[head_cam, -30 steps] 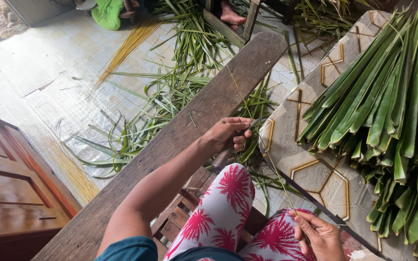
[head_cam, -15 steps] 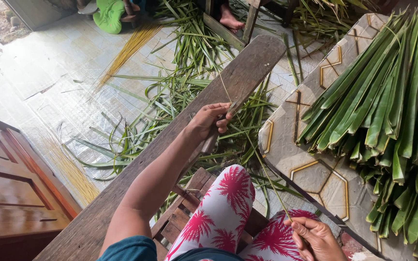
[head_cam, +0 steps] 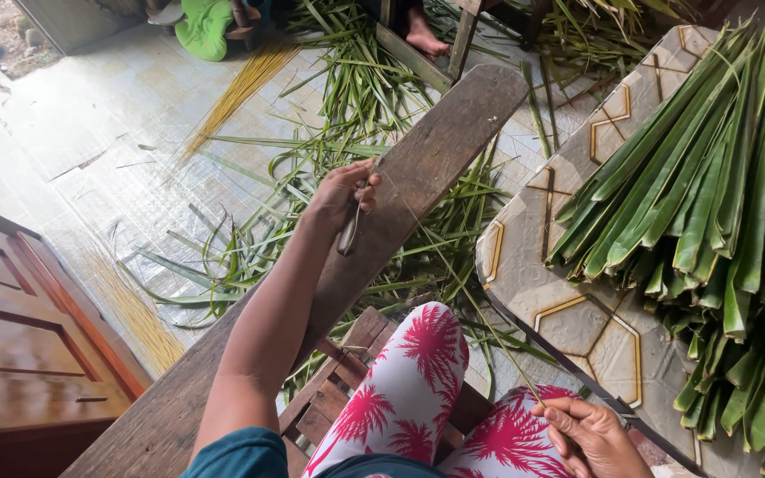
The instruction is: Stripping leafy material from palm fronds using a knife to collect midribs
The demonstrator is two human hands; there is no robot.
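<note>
My left hand (head_cam: 340, 196) grips a small knife (head_cam: 350, 230) by its wooden handle, raised over the long wooden plank (head_cam: 418, 177). My right hand (head_cam: 593, 438) rests low by my knee and pinches the near end of a thin leaf midrib (head_cam: 453, 274). The midrib runs as a taut pale line up across the plank to the knife. Below the hands are my legs in white trousers with red palm prints (head_cam: 409, 389).
A thick stack of long green leaves (head_cam: 710, 195) lies on a patterned table (head_cam: 577, 310) at the right. Loose green leaf strips (head_cam: 329, 150) litter the tiled floor. Bundles of yellow midribs (head_cam: 241, 84) lie further left. Another person's bare foot (head_cam: 422, 34) shows at the top. A wooden door (head_cam: 19, 336) stands at the left.
My left hand with the knife has slid up and to the left along the midrib, away from my knee. My right hand has stayed in place.
</note>
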